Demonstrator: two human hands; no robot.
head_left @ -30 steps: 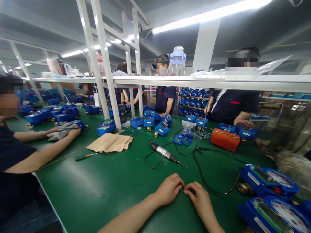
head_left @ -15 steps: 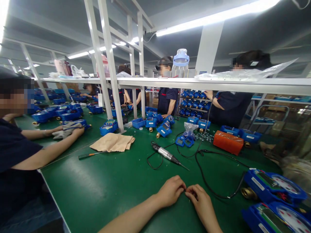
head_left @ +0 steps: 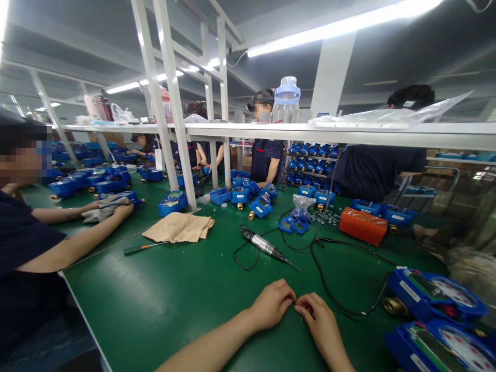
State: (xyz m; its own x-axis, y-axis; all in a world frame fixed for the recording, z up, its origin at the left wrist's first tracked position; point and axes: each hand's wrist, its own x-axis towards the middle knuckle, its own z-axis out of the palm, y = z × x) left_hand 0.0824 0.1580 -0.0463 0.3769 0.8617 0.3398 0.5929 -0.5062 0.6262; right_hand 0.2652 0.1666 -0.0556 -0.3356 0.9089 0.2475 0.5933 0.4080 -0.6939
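Observation:
My left hand [head_left: 272, 305] and my right hand [head_left: 315, 312] meet fingertip to fingertip above the green table [head_left: 155, 299], near its front. The fingers of both are pinched together; anything between them is too small to make out. Beyond them lies an electric screwdriver [head_left: 265, 244] in silver and black, its thin bit pointing toward my hands. To the right are two blue meters with open faces, a farther one [head_left: 434, 294] with a brass fitting and a nearer one [head_left: 445, 343].
A beige cloth [head_left: 180, 227] and a green-handled screwdriver [head_left: 145, 248] lie left. An orange block [head_left: 363, 226], blue covers [head_left: 293, 224] and black cable [head_left: 321, 279] are behind and right. A person [head_left: 27, 222] works at left; a white shelf [head_left: 333, 133] spans above.
The person at the far right behind the shelf has turned and shifted right. My hands hold the same pose, and the tabletop things stay in place.

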